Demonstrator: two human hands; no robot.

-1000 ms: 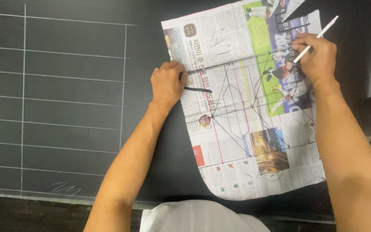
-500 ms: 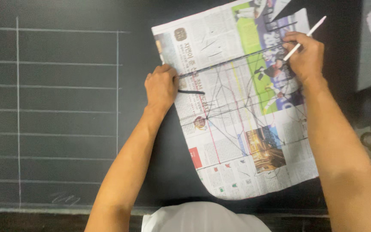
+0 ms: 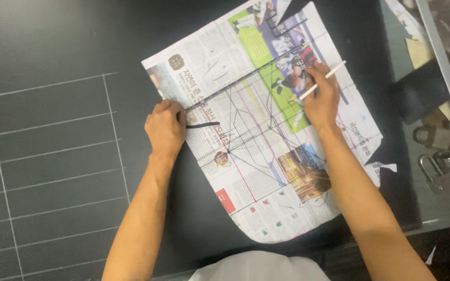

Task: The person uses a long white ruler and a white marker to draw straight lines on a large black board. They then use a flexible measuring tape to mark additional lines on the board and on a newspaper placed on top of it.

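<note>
Newspaper (image 3: 266, 151), one marked sheet, lies near the desk's (image 3: 53, 41) right edge. Left hand (image 3: 165, 127) presses its edge, grip closed around one black marker (image 3: 202, 125). Right hand (image 3: 321, 99) pinches one white stick (image 3: 323, 79).

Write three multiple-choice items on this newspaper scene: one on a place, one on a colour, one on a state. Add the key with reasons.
1. Where does the left hand rest?
A. on the left edge of the newspaper
B. on the padlocks
C. off the table

2. What colour is the thin stick in the right hand?
A. red
B. white
C. blue

3. How does the newspaper lie?
A. rolled into a tube
B. crumpled into a ball
C. spread flat on the dark table, with lines drawn across it

Key: 1 A, the left hand presses the sheet's left edge beside a short black strip. 2 B, the stick shows white against the print. 3 C, the sheet lies open and flat with dark lines crossing it.
</note>
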